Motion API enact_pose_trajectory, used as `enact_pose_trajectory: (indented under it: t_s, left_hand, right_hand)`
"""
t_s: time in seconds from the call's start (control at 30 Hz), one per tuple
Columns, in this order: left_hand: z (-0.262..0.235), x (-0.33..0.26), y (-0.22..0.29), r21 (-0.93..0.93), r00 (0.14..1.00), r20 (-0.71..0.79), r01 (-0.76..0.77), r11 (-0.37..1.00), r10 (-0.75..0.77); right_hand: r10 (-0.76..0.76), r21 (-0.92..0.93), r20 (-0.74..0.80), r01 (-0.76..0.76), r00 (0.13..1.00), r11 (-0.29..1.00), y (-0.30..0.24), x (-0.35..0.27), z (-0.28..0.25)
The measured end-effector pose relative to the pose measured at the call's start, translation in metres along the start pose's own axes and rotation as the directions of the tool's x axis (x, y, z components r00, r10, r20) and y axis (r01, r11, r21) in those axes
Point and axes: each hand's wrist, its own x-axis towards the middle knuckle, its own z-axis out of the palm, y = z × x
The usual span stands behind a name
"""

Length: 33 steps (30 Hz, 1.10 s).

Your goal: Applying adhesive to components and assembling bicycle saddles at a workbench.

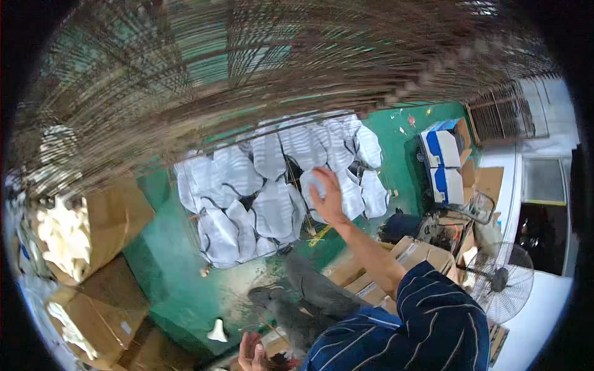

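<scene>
My right hand (pixel 327 196) reaches forward over several pale grey-white, padded-looking pieces (pixel 272 210) with dark edges. These are packed side by side low over the green floor. The thumb and fingers of this hand are apart, and nothing shows in them; I cannot tell whether it touches the piece beneath. Down at the lower edge, my left hand (pixel 252 353) is partly cut off, its fingers loosely bent and apart with nothing visible between them. A small cream-white shaped piece (pixel 218 331) lies on the floor to its left.
A blurred brown rack of thin rods (pixel 247 80) spans the top. At left, an open cardboard box (pixel 117 213) holds cream-white pieces (pixel 64 238). Cardboard cartons (pixel 421 253), a wire-caged fan (pixel 500 279) and blue-and-white boxes (pixel 444 167) stand at right.
</scene>
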Motion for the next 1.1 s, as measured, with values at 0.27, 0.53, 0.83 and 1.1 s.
enact_pose_trajectory:
  t_s: [0.27,0.53,0.83,1.1]
  left_hand:
    - [0.042,-0.064,0.046,0.309,0.824,0.135,-0.563,0.767,0.550]
    - [0.023,-0.082,0.031,0.282,0.742,0.193,-0.669,0.688,0.642]
    - [-0.045,-0.067,0.011,0.305,0.762,0.197,-0.645,0.701,0.616]
    - [-0.108,-0.039,0.023,0.457,0.727,0.309,-0.679,0.574,0.613]
  right_hand:
    - [-0.222,-0.265,-0.283,0.147,0.933,0.953,-0.057,0.099,-0.151]
    - [-0.318,-0.370,-0.214,0.224,0.924,0.901,-0.064,0.139,-0.182]
    - [-0.200,-0.295,-0.156,0.147,0.967,0.944,-0.064,0.112,-0.182]
    - [0.364,-0.683,0.476,0.076,0.800,0.726,-0.031,-0.143,-0.164]
